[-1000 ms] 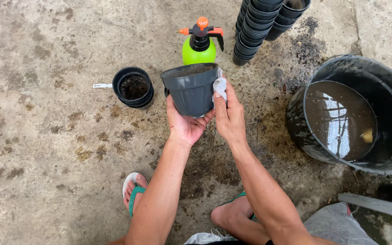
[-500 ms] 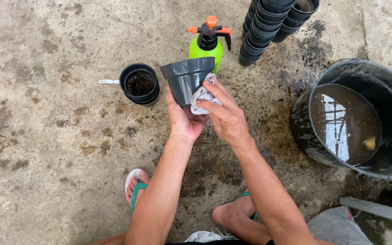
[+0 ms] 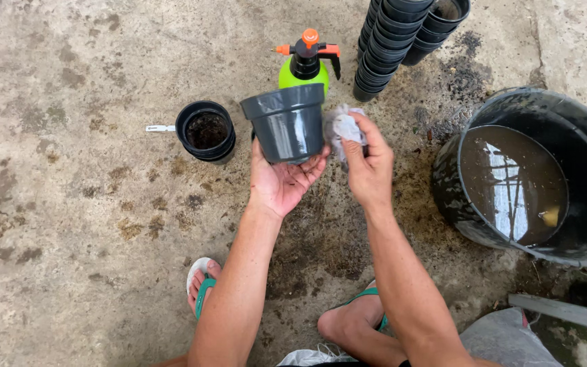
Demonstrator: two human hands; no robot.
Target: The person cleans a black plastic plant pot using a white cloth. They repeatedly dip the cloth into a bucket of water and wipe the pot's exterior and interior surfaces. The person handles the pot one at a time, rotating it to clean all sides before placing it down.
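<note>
Right now your left hand (image 3: 281, 182) lies palm up under the grey pot (image 3: 287, 122), fingers spread wide and curled only a little, so the pot's base rests on your palm and fingertips. You are cradling it rather than pinching it. The pot is tilted, its rim turned toward the far left and its narrower base toward you.

Your right hand (image 3: 369, 170) is closed tight around a crumpled pale rag (image 3: 343, 127), thumb and fingers bunched on it. The rag sits just right of the pot, at its side wall; you cannot tell whether it touches the wall.

Just beyond the pot stands a green sprayer (image 3: 305, 64) with a black and orange top, partly hidden by the pot's rim. Left of the pot, on the concrete floor (image 3: 69, 204), sits a black pot (image 3: 206, 130) with dark soil inside, and a small white tag (image 3: 160, 128) lies just left of it. Far right of the sprayer, two stacks of black pots (image 3: 402, 34) lie on their sides. At the right stands a black bucket (image 3: 538, 177) of murky water, ringed by dark wet dirt. Nearest you, your feet in green sandals (image 3: 202, 289) rest on the floor.
</note>
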